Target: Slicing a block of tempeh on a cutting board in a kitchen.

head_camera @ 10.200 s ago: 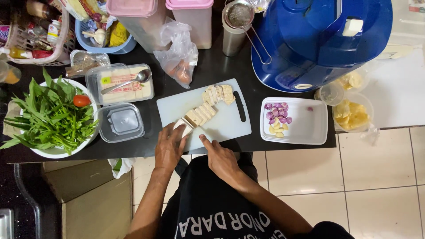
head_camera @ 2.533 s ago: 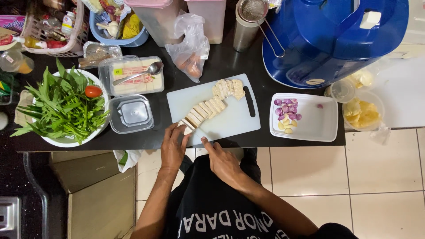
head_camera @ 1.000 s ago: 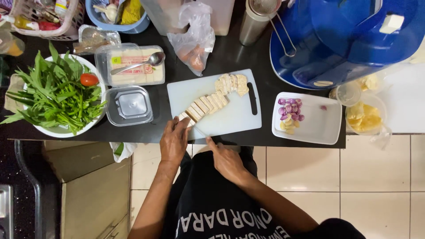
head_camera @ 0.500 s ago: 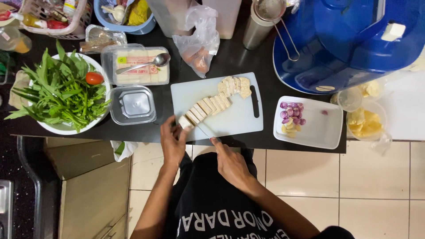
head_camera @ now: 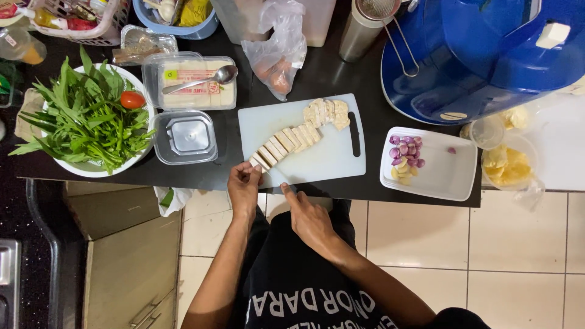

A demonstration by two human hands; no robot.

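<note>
The fingers [head_camera: 248, 173] of the left hand [head_camera: 244, 186] are curled and pinch the near end of the row of pale slices [head_camera: 286, 143] on the white cutting board [head_camera: 329, 164], while the right hand [head_camera: 309, 213] is closed around a knife [head_camera: 281, 181] whose blade rests just beside that end. I think the slicing step is going on. The next cut needs the blade placed close to the fingers without touching them, on the black worktop [head_camera: 317, 73].

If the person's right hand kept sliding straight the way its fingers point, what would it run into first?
The right hand points up and slightly left, across the white cutting board. It would likely first meet the row of pale slices lying diagonally there, near the left hand. Whether it holds a knife is hard to tell.
</note>
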